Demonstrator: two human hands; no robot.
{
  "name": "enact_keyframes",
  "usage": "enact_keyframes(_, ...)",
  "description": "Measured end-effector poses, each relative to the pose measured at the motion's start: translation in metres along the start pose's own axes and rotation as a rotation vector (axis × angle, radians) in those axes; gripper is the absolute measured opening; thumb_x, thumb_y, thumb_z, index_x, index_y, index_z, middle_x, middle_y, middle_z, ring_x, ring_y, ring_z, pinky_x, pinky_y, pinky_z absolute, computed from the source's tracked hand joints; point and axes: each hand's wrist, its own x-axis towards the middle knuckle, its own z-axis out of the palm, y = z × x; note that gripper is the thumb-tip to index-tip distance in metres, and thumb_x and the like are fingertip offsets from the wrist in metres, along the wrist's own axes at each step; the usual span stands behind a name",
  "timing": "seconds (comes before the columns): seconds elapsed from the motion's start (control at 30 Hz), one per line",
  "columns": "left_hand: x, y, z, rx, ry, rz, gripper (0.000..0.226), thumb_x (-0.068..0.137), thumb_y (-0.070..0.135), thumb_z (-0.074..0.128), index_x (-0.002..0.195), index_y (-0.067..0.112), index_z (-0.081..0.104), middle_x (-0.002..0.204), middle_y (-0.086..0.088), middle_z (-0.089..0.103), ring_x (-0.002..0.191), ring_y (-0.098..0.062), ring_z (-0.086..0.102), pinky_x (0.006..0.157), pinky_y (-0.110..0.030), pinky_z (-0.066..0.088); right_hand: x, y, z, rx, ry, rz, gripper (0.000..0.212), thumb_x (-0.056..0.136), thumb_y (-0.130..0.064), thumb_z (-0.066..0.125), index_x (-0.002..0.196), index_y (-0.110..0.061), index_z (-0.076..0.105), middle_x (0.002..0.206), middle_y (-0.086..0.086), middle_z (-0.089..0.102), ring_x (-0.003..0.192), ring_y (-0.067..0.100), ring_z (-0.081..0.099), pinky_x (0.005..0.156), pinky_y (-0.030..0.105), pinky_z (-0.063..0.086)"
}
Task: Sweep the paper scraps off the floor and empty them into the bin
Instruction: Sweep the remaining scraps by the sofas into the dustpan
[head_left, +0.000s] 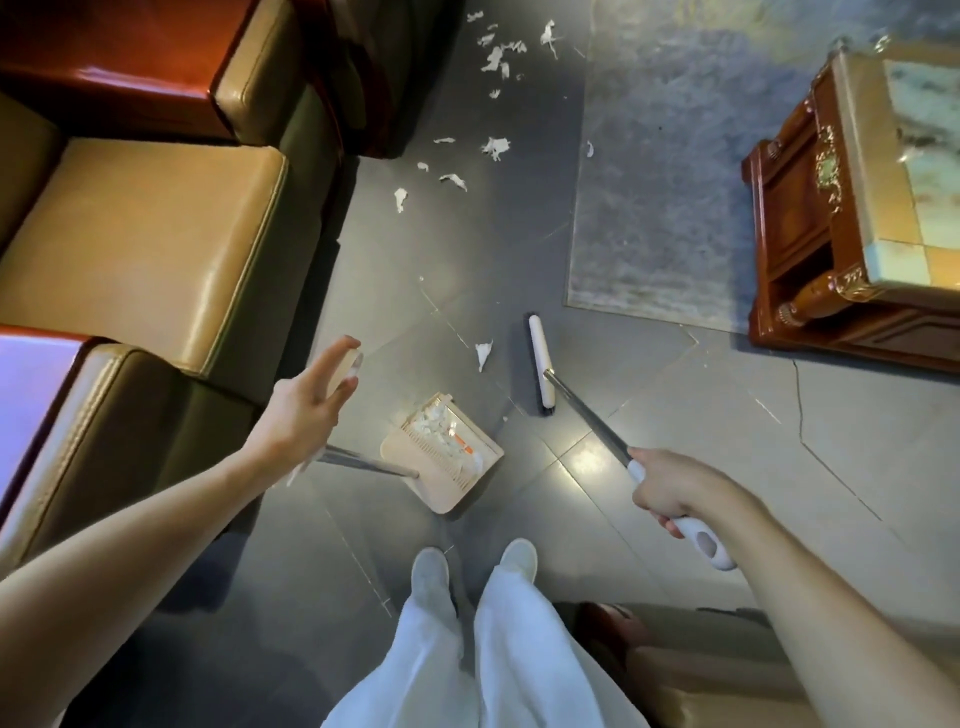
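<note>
A beige dustpan (410, 457) stands on the grey tile floor just ahead of my feet, with white paper scraps and an orange bit inside. Its metal pole runs up to a beige grip that my left hand (306, 402) holds loosely, fingers stretched out. My right hand (670, 488) is closed on the white grip of the broom. The broom head (540, 364) rests on the floor to the right of the dustpan. One paper scrap (483, 354) lies just left of the broom head. Several more paper scraps (496, 148) are scattered farther ahead. No bin is in view.
A tan leather sofa (140, 249) with glossy red-brown arms lines the left side. A grey rug (660, 171) lies ahead on the right, with a carved wooden coffee table (810, 218) on it. My feet (431, 571) in pale shoes stand on the tiles below the dustpan.
</note>
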Motion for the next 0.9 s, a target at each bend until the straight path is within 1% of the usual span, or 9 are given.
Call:
enact_keyframes(0.03,-0.002,-0.003,0.003,0.007,-0.003,0.002,0.042,0.097,0.041,0.044,0.138,0.048,0.036,0.145,0.004,0.045,0.086,-0.017,0.065,0.071,-0.020,0.048,-0.001,-0.001,0.013,-0.009,-0.010,0.004,0.065,0.089,-0.001,0.036,0.148,-0.027,0.030,0.103,0.016,0.063,0.060,0.019,0.045,0.055,0.025,0.040)
enact_keyframes(0.07,-0.004,-0.005,0.008,0.007,-0.006,0.004,0.042,0.098,0.040,0.044,0.138,0.047,0.036,0.145,0.005,0.045,0.089,-0.017,0.065,0.078,-0.026,0.053,-0.003,-0.003,0.025,-0.021,-0.026,0.011,0.064,0.090,-0.004,0.036,0.149,-0.028,0.027,0.098,0.014,0.063,0.058,0.018,0.047,0.053,0.023,0.041)
enact_keyframes(0.13,-0.009,-0.007,0.018,0.004,-0.029,-0.002,0.042,0.099,0.037,0.044,0.140,0.044,0.036,0.148,0.005,0.042,0.109,-0.031,0.060,0.096,-0.047,0.050,-0.007,-0.009,0.047,-0.047,-0.058,0.019,0.068,0.092,-0.007,0.038,0.152,-0.031,0.018,0.081,0.009,0.060,0.052,0.015,0.049,0.048,0.020,0.042)
enact_keyframes(0.17,-0.011,-0.008,0.022,0.006,-0.036,-0.004,0.043,0.099,0.036,0.044,0.140,0.043,0.036,0.149,0.003,0.041,0.113,-0.037,0.057,0.099,-0.051,0.047,-0.009,-0.014,0.056,-0.065,-0.073,0.016,0.071,0.091,-0.006,0.039,0.153,-0.032,0.013,0.078,0.007,0.059,0.052,0.015,0.051,0.047,0.020,0.042)
enact_keyframes(0.27,-0.013,-0.011,0.028,-0.024,-0.013,-0.002,0.042,0.100,0.036,0.044,0.139,0.046,0.035,0.148,-0.001,0.043,0.110,-0.037,0.058,0.093,-0.046,0.050,-0.020,-0.030,0.082,-0.118,-0.122,-0.012,0.078,0.090,-0.003,0.041,0.154,-0.032,0.008,0.087,0.008,0.062,0.058,0.018,0.056,0.052,0.023,0.046)
enact_keyframes(0.4,-0.005,-0.010,0.031,-0.008,0.006,0.014,0.041,0.101,0.037,0.043,0.139,0.047,0.032,0.145,-0.003,0.047,0.109,-0.030,0.060,0.095,-0.046,0.049,-0.037,-0.043,0.091,0.024,-0.187,-0.032,0.072,0.090,-0.006,0.040,0.153,-0.033,0.016,0.076,0.010,0.058,0.054,0.017,0.049,0.061,0.030,0.046)
enact_keyframes(0.53,0.002,-0.015,0.023,-0.017,0.015,0.034,0.041,0.101,0.038,0.042,0.138,0.049,0.030,0.147,-0.001,0.045,0.112,-0.029,0.059,0.097,-0.049,0.048,-0.054,-0.036,0.064,0.232,-0.201,0.017,0.069,0.090,-0.003,0.043,0.149,-0.036,0.029,0.070,0.006,0.052,0.049,0.010,0.041,0.044,0.020,0.039)
enact_keyframes(0.67,0.008,-0.020,0.011,-0.064,0.046,0.010,0.042,0.101,0.035,0.042,0.139,0.047,0.030,0.149,0.001,0.041,0.112,-0.031,0.058,0.096,-0.053,0.049,-0.068,-0.039,0.050,0.229,-0.142,-0.004,0.071,0.089,-0.002,0.043,0.148,-0.038,0.028,0.066,0.006,0.051,0.044,0.009,0.040,0.042,0.019,0.039)
enact_keyframes(0.9,0.025,-0.027,-0.006,-0.081,0.082,-0.025,0.041,0.101,0.031,0.043,0.135,0.050,0.030,0.147,-0.001,0.041,0.113,-0.035,0.057,0.097,-0.057,0.047,-0.023,-0.085,0.037,0.053,0.053,-0.047,0.073,0.087,-0.003,0.039,0.152,-0.033,0.019,0.064,0.008,0.057,0.049,0.018,0.046,0.052,0.026,0.043)
